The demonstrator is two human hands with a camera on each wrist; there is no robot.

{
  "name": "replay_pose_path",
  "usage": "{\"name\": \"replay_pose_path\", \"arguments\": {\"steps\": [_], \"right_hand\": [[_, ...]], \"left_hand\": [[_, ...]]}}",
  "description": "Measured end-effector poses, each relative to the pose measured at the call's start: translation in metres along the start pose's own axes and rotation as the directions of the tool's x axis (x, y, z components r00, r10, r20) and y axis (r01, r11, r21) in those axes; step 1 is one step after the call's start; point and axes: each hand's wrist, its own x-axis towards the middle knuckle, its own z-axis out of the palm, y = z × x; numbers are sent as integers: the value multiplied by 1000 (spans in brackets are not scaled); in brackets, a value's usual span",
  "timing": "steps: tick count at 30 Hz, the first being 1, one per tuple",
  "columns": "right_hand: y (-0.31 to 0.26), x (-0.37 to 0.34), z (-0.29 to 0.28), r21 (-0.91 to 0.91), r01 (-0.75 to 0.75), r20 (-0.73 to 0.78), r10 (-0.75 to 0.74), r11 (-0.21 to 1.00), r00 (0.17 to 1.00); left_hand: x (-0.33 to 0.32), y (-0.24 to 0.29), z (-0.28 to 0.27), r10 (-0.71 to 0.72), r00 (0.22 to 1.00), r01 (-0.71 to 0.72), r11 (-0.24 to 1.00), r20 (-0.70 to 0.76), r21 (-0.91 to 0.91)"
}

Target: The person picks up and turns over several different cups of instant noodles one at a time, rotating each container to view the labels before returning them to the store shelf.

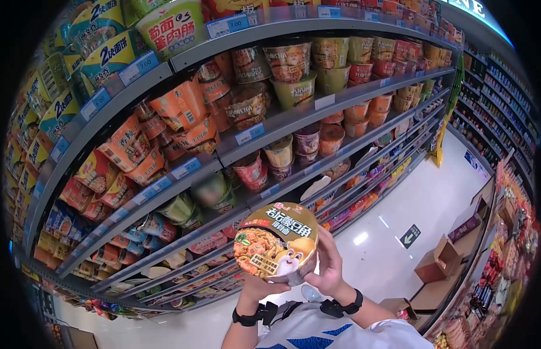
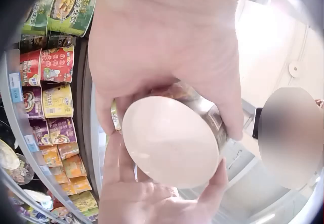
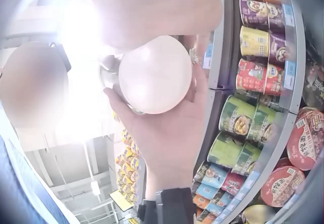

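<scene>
In the head view an instant noodle cup (image 1: 276, 241) is held with its printed lid facing up, dark gold with a noodle picture and a smiling cartoon figure. My left hand (image 1: 262, 287) grips its lower left side. On the right, my right hand (image 1: 327, 264) curls around the cup's side, thumb low and fingers behind. Both wrist views look at the plain white base of the cup (image 2: 169, 143), with the left hand (image 2: 167, 42) and the right hand (image 2: 157, 204) on opposite sides. Most of the printed wall is hidden by the fingers.
Shelves (image 1: 241, 139) full of noodle cups and price tags rise in front and to the left. Bagged noodles (image 1: 107, 58) fill the far left. At right, open cardboard boxes (image 1: 438, 260) stand beside the white aisle floor (image 1: 369, 232), near another display (image 1: 497, 256).
</scene>
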Motion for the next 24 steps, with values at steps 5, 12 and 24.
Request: {"name": "replay_pose_path", "arguments": {"steps": [5,12,24], "right_hand": [[-25,-38,11,-43,-115,-136,108,993,985],[-35,-90,8,121,-243,-292,268,963,918],[-59,-148,9,279,-299,-394,393,912,831]], "left_hand": [[-37,30,59,50,986,-88,966,-158,-243],[-87,49,80,157,909,-211,972,-387,-101],[-140,30,77,207,924,-225,974,-322,-20]]}}
